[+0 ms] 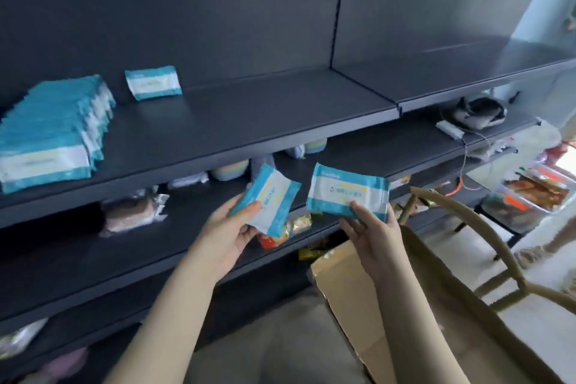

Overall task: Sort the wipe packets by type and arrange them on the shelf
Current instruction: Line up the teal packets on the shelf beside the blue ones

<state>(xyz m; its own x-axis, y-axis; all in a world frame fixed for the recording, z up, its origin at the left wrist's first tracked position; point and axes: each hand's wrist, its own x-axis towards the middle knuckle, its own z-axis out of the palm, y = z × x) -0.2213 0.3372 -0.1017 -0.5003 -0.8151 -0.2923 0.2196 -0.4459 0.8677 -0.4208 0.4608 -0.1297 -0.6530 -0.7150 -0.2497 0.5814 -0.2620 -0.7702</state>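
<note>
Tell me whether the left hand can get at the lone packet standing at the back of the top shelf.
Probably not as things stand. The left hand already holds a packet, so its fingers are busy. The path to the lone packet across the shelf looks open.

Light: daylight glare beyond the right hand (371, 227), dim shelf (218, 121) above.
Focus: soft throughout; packets (46, 140) left of the hands blocky.
Edges: bowed.

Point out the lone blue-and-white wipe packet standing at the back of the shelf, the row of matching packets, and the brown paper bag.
Lone blue-and-white wipe packet (153, 82), head view, on its white label.
Row of blue-and-white packets (46, 140), head view, on the top edges.
Brown paper bag (352, 299), head view, on its side wall.
</note>
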